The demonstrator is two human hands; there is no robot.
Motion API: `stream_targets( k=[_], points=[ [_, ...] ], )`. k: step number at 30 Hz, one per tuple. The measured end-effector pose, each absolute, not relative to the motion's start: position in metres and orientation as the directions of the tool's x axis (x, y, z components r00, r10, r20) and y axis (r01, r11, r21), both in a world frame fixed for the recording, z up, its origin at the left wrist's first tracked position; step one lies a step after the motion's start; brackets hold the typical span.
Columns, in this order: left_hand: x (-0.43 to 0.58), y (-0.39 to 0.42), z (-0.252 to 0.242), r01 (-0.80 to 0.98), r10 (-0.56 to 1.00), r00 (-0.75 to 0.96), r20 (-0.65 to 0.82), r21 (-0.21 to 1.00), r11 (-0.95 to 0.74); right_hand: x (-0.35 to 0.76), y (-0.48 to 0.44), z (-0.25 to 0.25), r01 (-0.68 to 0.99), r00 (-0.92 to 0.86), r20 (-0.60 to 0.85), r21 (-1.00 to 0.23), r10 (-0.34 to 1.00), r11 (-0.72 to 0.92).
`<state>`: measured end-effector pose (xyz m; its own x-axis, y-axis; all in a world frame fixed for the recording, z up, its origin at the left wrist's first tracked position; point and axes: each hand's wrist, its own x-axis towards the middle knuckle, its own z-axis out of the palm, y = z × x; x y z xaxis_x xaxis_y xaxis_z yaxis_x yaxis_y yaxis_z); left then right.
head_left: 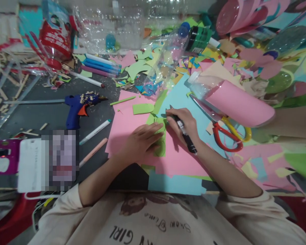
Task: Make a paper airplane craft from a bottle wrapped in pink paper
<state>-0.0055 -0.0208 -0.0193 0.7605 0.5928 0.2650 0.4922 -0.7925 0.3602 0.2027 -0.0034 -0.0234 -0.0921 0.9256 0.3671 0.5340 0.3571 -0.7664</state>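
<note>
My left hand (142, 140) lies flat, fingers stretched out, pressing a green paper piece (161, 143) onto a pink sheet (127, 122). My right hand (184, 124) grips a black marker (186, 136) in a writing hold. Its tip touches the top of the green piece. A light blue sheet (178, 98) lies under the pink one.
A blue glue gun (78, 106) and loose markers (95, 132) lie to the left. Red and yellow scissors (225, 134) and a clear bottle wrapped in pink paper (234, 102) sit to the right. A phone (47, 160) rests near left. Paper scraps and plastic bottles crowd the back.
</note>
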Motion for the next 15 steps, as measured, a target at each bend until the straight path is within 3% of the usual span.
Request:
stream_targets(
  k=[2, 5, 8, 11, 15],
  points=[
    [-0.005, -0.021, -0.020, 0.489, 0.590, 0.764, 0.260, 0.363, -0.793, 0.201, 0.000, -0.026, 0.573, -0.142, 0.377, -0.723, 0.915, 0.387],
    [-0.005, -0.021, -0.019, 0.485, 0.618, 0.723, 0.308, 0.411, -0.772, 0.202, 0.001, -0.024, 0.513, -0.175, 0.330, -0.774, 0.928, 0.372],
    [-0.003, -0.021, -0.014, 0.501, 0.784, 0.553, 0.282, 0.640, -0.583, 0.204, -0.002, -0.015, 0.408, -0.161, 0.227, -0.871, 0.960, 0.274],
    [0.000, -0.020, -0.009, 0.387, 0.929, 0.369, 0.008, 0.908, -0.161, 0.203, -0.006, -0.005, 0.290, -0.109, 0.147, -0.941, 0.983, 0.173],
    [0.002, -0.021, -0.003, 0.298, 0.895, 0.371, -0.249, 0.945, 0.139, 0.203, -0.010, 0.004, 0.167, -0.097, 0.095, -0.980, 0.991, 0.110]
  ],
)
